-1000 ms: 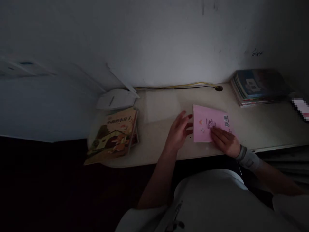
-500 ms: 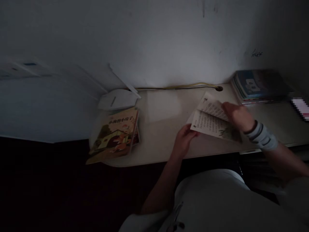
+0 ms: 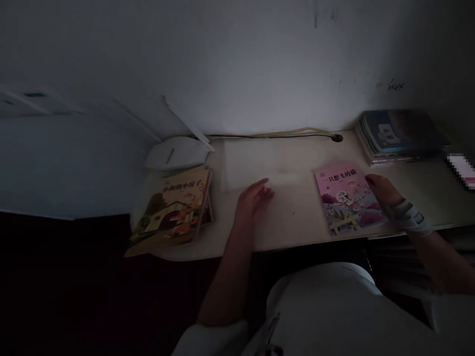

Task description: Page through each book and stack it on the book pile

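A closed picture book with a pink cover (image 3: 347, 198) is on or just over the right half of the desk, its front facing up. My right hand (image 3: 382, 190), with a grey band at the wrist, grips the book's right edge; some fingers are hidden. Left of that book, my left hand (image 3: 256, 198) is over the bare desktop with nothing in it, its fingers apart and loosely bent. Farther left lies a small pile of picture books, topped by one with a yellow-brown cover and a house (image 3: 174, 207).
A white router-like device (image 3: 178, 152) stands at the back left, its antenna tilted. Yellow and black cables (image 3: 274, 133) run along the wall to a round hole (image 3: 337, 138). At the back right are a stack of books (image 3: 401, 133) and a phone (image 3: 461, 169).
The book was open with its pages showing in both hands; now it is closed, cover up, farther right. My left hand has let go of it and moved left.
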Available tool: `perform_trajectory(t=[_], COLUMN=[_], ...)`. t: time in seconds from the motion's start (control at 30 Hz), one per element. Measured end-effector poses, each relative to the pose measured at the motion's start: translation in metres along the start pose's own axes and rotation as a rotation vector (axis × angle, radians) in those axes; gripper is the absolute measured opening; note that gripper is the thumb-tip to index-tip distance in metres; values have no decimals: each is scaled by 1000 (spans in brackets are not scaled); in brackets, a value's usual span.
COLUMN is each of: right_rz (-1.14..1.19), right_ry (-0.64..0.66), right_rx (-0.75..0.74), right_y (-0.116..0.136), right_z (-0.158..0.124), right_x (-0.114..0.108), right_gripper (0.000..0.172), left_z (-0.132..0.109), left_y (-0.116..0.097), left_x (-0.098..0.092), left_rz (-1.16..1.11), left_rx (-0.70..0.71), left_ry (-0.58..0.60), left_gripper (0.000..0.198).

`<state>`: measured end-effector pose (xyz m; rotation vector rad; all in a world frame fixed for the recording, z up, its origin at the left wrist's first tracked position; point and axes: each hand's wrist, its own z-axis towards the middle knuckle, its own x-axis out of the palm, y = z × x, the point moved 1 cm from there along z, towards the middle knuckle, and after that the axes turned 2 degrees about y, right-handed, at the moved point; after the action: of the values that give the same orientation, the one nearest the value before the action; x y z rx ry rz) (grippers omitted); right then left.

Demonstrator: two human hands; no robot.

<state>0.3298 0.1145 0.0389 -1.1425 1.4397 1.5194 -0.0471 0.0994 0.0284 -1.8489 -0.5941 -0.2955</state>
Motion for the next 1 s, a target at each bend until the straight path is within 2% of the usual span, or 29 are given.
perform_trajectory(t=[0.1, 0.17, 0.23, 0.3, 0.4, 0.5, 0.63, 0.7, 0.77, 0.8, 0.87, 0.93, 0.97, 1.0], right_rz=[-44, -45, -50, -123, -251, -290, -262, -225, -176, -148, -90, -33, -5, 21], right_ry=[-206, -289, -236, -138, 15, 66, 58, -2, -110, -167, -251, -284, -284, -276], right_rx=[-13, -144, -378, -611, -773, -784, -750, -650, -459, -351, -181, -105, -94, -91], right_y=[-4, 7, 29, 54, 80, 86, 73, 59, 37, 25, 3, -12, -15, -17], right_z=[-11, -14, -16, -19, -24, -25, -25, -26, -28, -29, -33, -38, -40, -43], right_x=[-13, -18, -11, 8, 38, 51, 50, 49, 50, 50, 52, 56, 57, 59], right_gripper=[27, 34, 36, 40, 50, 49, 50, 53, 54, 55, 58, 61, 61, 62], left_z=[1, -1, -2, -1, 2, 4, 0, -6, -15, -20, -30, -39, -42, -45], left_y=[1, 0, -2, -3, -5, -7, -13, -15, -10, -3, 19, 48, 62, 75], left_x=[-9, -14, -18, -22, -24, -21, -13, -9, -1, 5, 23, 46, 57, 67], left_rz=[122, 308, 590, 880, 1179, 1325, 1470, 1605, 1714, 1736, 1726, 1740, 1772, 1812], left_rx=[-42, -21, 35, 89, 180, 236, 245, 339, 509, 592, 687, 695, 676, 653], left_ry=[5, 30, 26, 1, -45, -103, -120, -170, -178, -123, 124, 480, 594, 616], left_gripper=[27, 45, 64, 74, 78, 73, 72, 75, 71, 66, 55, 52, 57, 62])
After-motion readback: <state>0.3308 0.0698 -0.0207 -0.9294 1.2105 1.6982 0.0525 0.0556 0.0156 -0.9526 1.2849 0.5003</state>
